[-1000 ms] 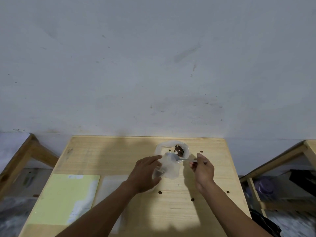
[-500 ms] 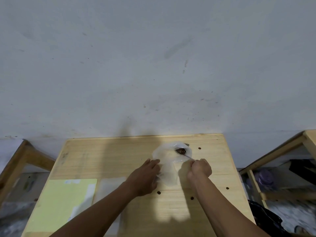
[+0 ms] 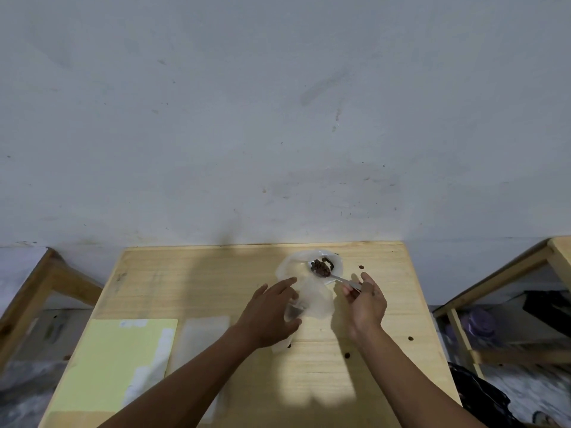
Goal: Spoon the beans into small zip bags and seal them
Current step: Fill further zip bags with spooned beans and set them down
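— What is seen from the head camera?

— A spoon [image 3: 338, 278] heaped with dark beans [image 3: 320, 268] is pinched by its handle in the right hand [image 3: 366, 304], its bowl held over the open clear bag [image 3: 310, 267] near the far edge of the wooden table [image 3: 200, 282].

— And the other hand?

— A small zip bag [image 3: 312, 299] is gripped by the left hand [image 3: 272, 313], just beside the spoon. A yellow sheet [image 3: 114, 362] and stray beans [image 3: 361, 267] are seen lying on the tabletop.
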